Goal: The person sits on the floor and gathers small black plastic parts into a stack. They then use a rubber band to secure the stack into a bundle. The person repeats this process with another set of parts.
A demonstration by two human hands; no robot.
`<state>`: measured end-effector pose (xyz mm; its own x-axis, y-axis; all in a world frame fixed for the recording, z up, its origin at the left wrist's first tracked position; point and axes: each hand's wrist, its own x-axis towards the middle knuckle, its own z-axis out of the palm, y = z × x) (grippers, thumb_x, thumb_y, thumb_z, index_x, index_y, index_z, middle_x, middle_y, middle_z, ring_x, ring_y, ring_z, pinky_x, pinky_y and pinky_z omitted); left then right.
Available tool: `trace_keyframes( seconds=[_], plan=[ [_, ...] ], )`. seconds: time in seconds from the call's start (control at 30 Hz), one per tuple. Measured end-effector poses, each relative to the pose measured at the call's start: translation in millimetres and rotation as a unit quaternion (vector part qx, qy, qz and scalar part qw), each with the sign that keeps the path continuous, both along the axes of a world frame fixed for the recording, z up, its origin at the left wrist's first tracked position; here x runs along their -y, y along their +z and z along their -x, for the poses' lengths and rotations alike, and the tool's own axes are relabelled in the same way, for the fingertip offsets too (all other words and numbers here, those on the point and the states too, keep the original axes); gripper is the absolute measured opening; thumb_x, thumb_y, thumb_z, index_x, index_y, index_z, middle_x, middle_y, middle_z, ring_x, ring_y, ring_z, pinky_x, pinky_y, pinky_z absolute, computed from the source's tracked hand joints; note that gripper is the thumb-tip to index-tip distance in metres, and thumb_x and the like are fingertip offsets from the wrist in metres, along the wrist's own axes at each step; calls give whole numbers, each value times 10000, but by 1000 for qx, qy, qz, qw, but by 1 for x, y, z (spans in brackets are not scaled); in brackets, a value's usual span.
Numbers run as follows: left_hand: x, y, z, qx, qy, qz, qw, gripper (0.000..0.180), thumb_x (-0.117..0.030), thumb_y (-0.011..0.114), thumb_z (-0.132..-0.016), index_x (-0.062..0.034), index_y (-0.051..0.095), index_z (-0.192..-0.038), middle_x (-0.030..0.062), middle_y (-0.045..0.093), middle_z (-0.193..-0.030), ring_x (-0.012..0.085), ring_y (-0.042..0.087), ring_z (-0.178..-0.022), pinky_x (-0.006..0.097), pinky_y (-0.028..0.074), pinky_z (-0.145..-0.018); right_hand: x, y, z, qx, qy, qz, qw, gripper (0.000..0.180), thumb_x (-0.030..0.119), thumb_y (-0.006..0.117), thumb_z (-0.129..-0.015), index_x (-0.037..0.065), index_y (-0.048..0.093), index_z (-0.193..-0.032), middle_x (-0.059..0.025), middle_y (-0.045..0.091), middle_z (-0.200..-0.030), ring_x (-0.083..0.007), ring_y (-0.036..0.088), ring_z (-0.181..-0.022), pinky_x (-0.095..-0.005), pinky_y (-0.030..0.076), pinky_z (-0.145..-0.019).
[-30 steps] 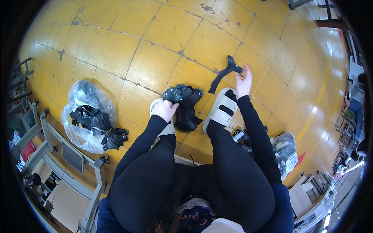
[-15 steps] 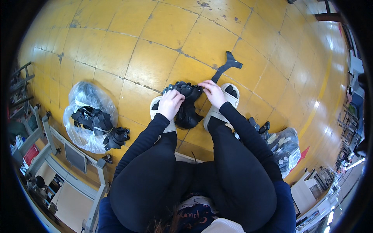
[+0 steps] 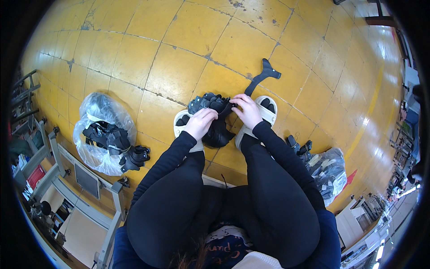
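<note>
Between my feet lies a bundle of overlapping black flat pieces [image 3: 217,134], glossy at the near end and layered with small light marks at the far end. They look like shoe upper parts, though I cannot be sure. My left hand [image 3: 201,123] is bent over the bundle from the left, its fingertips pinching a black piece near the middle. On the opposite side my right hand [image 3: 247,111] has thumb and finger closed at the upper right edge of the same piece. A single black forked piece [image 3: 265,71] lies flat on the floor beyond my right hand.
A clear plastic bag [image 3: 105,110] with tied black pieces [image 3: 134,158] stands left. Another plastic bag [image 3: 329,172] of dark parts lies right, beside more bundles [image 3: 298,145]. My light sandals [image 3: 268,107] flank the work. A grey metal frame [image 3: 87,215] borders the left side.
My left hand has shifted slightly right across the bundle, and its fingers have drawn nearer my right hand. My right hand has moved slightly right. The bags and the forked piece stay put.
</note>
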<state>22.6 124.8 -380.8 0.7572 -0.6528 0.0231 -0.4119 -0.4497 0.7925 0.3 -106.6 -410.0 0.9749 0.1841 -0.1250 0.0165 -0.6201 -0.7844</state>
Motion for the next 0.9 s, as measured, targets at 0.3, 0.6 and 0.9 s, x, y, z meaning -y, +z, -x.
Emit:
trace_keyframes(
  seconds=[0.3,0.6,0.9],
  plan=[
    [-1,-6,6,-127,7,27,991,221,51,598,-738,-38,627,-938,113,631,-1107,281,595,-1043,356,485,-881,1,15,1,76,42,-4,996,240,34,661,-749,76,636,-984,-72,587,-1026,-266,572,-997,-366,469,-866],
    [-7,-5,3,-132,-53,-32,989,190,68,541,-655,-46,640,-770,113,553,-1297,288,566,-1091,363,453,-938,4,29,9,32,120,4,992,358,138,671,-779,158,606,-1130,-65,556,-1167,-286,540,-1074,-384,447,-904],
    [-9,-8,-5,-208,45,24,977,285,107,507,-665,-62,593,-878,87,570,-1259,300,521,-1150,364,423,-967,1,18,16,0,107,-15,994,126,154,673,-793,116,649,-910,-66,551,-1188,-286,543,-1068,-387,433,-916]
  ],
)
